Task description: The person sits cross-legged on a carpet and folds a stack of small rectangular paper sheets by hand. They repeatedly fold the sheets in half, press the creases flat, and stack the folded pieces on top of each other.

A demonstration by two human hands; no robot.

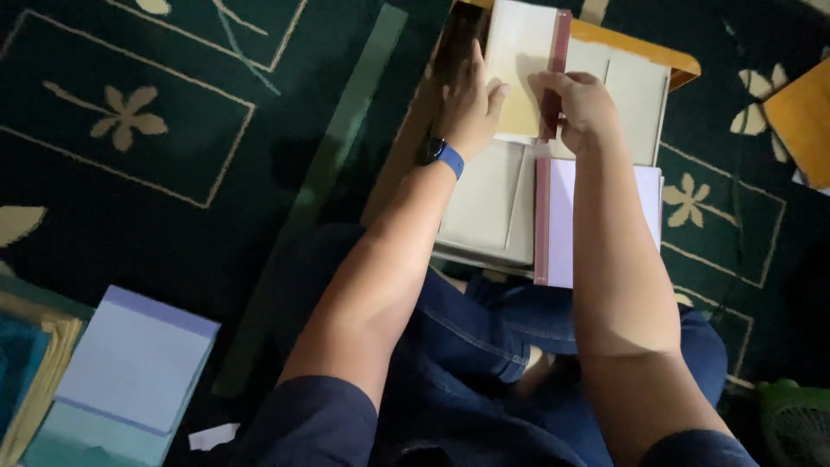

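Over a low wooden counter [679, 60] on a green patterned carpet [130, 121], a seated person's left hand [471, 104] lies flat with fingers extended on a cream sheet [519, 69], while the right hand [584, 104] pinches the sheet's dark red binding strip [553, 78]. Just below lies a lavender booklet [566, 220]; stacked pale-blue pads [130, 372] sit well apart at lower left.

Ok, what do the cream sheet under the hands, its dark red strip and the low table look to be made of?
The cream sheet looks like matte paper or thin card: flat, with no shine. The dark red strip along its edge seems to be tape or cloth binding, though which is unclear. The low table looks like wood with a smooth orange-brown finish. The left hand presses the sheet; the right hand pinches the strip.
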